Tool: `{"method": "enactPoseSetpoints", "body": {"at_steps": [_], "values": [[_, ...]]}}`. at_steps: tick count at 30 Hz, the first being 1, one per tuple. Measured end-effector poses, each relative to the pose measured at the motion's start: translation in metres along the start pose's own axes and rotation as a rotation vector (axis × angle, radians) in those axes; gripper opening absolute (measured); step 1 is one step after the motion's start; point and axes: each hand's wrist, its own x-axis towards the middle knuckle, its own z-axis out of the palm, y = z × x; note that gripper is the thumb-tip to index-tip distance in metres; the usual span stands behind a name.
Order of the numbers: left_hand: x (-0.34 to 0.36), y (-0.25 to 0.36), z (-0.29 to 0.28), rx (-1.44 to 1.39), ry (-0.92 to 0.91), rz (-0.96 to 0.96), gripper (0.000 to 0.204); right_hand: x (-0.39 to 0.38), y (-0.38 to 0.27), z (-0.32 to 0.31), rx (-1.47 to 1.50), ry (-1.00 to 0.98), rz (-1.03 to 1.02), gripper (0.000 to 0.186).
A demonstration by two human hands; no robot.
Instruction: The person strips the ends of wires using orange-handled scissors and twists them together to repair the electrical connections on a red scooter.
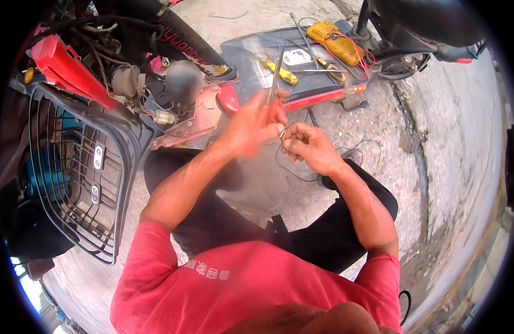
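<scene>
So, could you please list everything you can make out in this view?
Long-bladed tool: one, metal and red, blurred, left hand
Wire: at least one, pale end, right fingertips
Scooter footboard: one, black with red edge, top centre
Multimeter: one, yellow, on footboard
Screwdriver: one, yellow-handled, on footboard
Basket: one, black, left
Body panels: at least two, red, upper left
Concrete ground: one, grey, beneath
Trousers: one pair, black, lower centre
Shirt: one, red, bottom
Left hand: one, bare, centre
Right hand: one, bare, right of centre
</scene>
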Motion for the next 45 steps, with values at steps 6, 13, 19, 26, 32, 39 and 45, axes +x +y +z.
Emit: {"method": "enactPoseSetpoints", "body": {"at_steps": [6,13,19,26,32,39,45], "values": [[0.002,0.004,0.006,0.054,0.039,-0.023,0.063,0.002,0.005,-0.002,0.04,0.024,-0.019,0.023],[0.007,-0.005,-0.004,-0.076,0.122,0.048,0.065,0.002,0.005,-0.013,0.097,0.018,-0.043,0.017],[0.001,0.008,-0.007,0.016,0.067,0.065,0.063,0.0,0.012,-0.012,0.125,0.071,-0.083,0.015],[-0.011,0.021,-0.001,0.087,0.052,0.027,0.064,-0.001,0.016,-0.004,0.19,0.11,-0.037,0.007],[-0.003,-0.001,-0.012,0.235,0.161,0.018,0.056,0.009,0.014,-0.01,0.245,0.18,-0.088,0.004],[-0.007,0.006,-0.012,0.14,0.097,-0.046,0.059,0.015,0.004,-0.016,0.32,0.228,-0.176,0.005],[-0.005,0.003,-0.002,0.256,0.015,0.022,0.059,0.015,-0.004,-0.032,0.391,0.319,-0.19,0.003]]}}
